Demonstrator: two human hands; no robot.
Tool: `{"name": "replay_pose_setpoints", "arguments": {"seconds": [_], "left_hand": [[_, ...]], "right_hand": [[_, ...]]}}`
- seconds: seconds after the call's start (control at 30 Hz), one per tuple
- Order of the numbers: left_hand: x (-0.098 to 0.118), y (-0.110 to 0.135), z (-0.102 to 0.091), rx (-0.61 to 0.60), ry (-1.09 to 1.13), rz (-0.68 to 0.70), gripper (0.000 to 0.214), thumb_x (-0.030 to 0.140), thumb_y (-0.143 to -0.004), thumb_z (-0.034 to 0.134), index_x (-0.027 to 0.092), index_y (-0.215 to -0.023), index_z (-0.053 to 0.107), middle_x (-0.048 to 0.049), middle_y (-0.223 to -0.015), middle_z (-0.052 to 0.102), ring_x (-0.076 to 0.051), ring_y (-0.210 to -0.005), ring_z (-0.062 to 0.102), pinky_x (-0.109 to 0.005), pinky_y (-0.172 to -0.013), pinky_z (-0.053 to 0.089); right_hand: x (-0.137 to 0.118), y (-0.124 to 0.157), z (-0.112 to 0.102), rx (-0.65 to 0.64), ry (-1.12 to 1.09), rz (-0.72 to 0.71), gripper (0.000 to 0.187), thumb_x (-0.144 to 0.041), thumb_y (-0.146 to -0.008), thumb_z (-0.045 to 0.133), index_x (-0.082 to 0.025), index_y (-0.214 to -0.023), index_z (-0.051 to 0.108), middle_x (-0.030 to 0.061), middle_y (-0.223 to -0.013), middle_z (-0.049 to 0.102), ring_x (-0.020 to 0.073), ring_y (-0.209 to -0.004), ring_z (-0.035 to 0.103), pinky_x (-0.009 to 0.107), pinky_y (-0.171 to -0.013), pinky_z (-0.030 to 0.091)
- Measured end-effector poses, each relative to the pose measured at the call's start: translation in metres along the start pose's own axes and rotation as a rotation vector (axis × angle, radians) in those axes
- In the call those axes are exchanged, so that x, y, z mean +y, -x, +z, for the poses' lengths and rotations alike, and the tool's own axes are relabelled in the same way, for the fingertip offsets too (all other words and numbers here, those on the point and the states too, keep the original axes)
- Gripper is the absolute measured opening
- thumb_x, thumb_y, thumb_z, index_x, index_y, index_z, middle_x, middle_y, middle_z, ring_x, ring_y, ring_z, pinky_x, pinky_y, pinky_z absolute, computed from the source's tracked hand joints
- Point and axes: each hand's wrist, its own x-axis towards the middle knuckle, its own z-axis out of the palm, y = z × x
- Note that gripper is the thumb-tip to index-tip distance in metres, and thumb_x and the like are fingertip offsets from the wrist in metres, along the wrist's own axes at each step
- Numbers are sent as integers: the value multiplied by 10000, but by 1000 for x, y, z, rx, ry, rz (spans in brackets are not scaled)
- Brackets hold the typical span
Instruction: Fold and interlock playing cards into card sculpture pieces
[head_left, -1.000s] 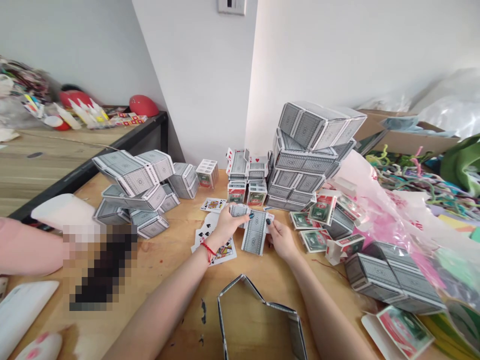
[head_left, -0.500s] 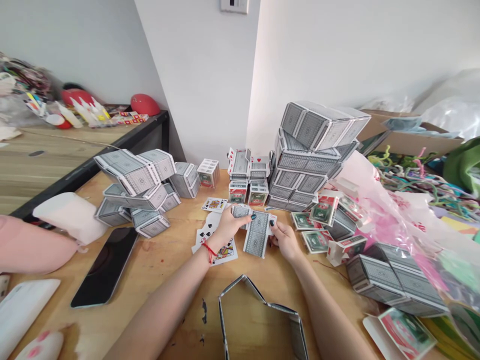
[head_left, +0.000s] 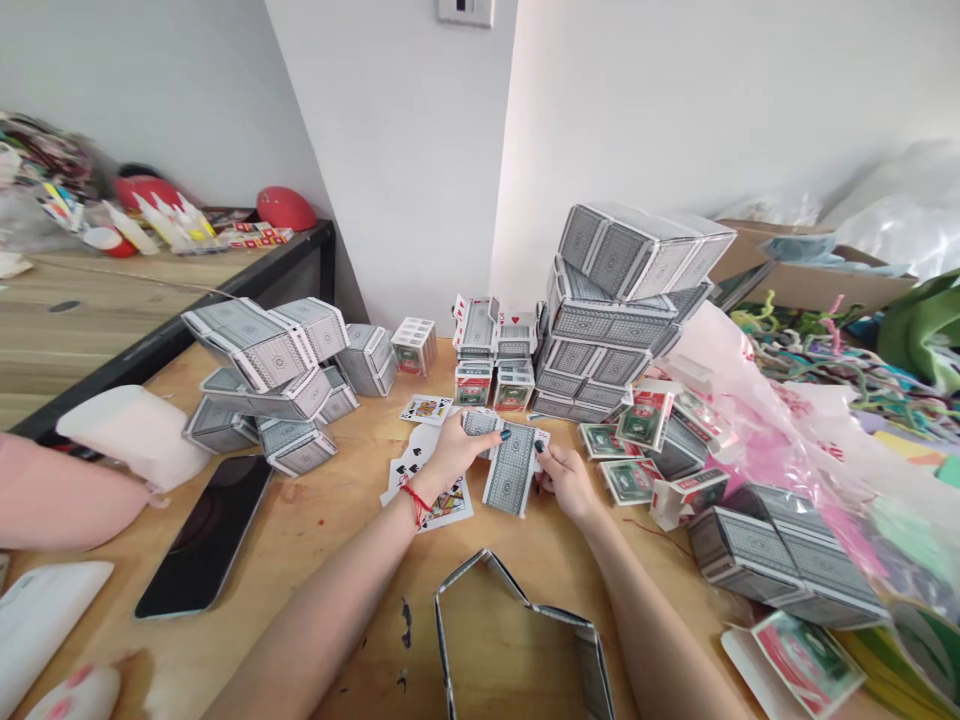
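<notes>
cards held between both hands over the table

a small bundle of cards [head_left: 511, 466], backs showing, is held upright between the left hand [head_left: 450, 452] and the right hand [head_left: 566, 480], just above the table [head_left: 330, 540]. the left grip is closed over the top edge of the cards, fingers curled down the front; the right grip is pinched on the right edge. the cards seem to be kept standing so that their edges can be squared. a red string [head_left: 415, 500] is worn at the left wrist.

face-up cards [head_left: 420, 470] lie just beside the left hand, within easy reach. a bent frame of cards [head_left: 517, 625] stands between the forearms. card blocks [head_left: 262, 375] are piled at the left, and a taller stack [head_left: 622, 300] is set against the wall, likely for support. small card boxes [head_left: 645, 440] lie near the right hand. a phone [head_left: 206, 535] lies flat at the left, close to another person's arm [head_left: 67, 500].
</notes>
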Motion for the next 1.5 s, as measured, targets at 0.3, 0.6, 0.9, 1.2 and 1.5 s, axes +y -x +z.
{"name": "replay_pose_setpoints", "arguments": {"seconds": [0.3,0.6,0.9,1.2,1.5], "left_hand": [[-2,-2,-2,-47,2,0,273,225,-549,730,135,-761,584,-14,-739,632,-121,-655,566,-261,-632,449],[-8,-2,0,-6,6,44,249,226,-592,702,144,-796,584,-22,-783,647,-132,-697,589,-274,-667,464],[-4,-1,1,31,-67,39,252,203,-569,705,149,-782,580,-23,-767,644,-142,-697,587,-269,-648,465],[-9,-3,1,89,-211,130,235,222,-581,687,157,-770,564,-6,-736,628,-146,-690,578,-286,-673,455],[-1,-3,0,-16,115,-70,313,237,-533,746,152,-776,568,-19,-766,650,-145,-681,601,-277,-647,473]], "right_hand": [[1,0,-7,-71,29,46,493,-624,-662,560,-175,-505,429,-57,-397,385,43,-322,270,207,-347,183],[4,-3,-5,-50,24,-23,477,-619,-716,504,-198,-537,373,-74,-405,336,49,-325,267,203,-346,211],[7,-2,-7,-27,179,-87,445,-564,-775,459,-200,-540,360,-64,-437,318,70,-379,287,216,-391,236],[7,-5,-12,127,824,-262,439,-448,-815,397,-197,-462,325,-27,-421,341,100,-427,316,256,-459,199],[-4,-6,-15,-180,-94,-16,455,-592,-742,494,-175,-570,555,24,-520,545,128,-463,474,250,-454,380]]}}
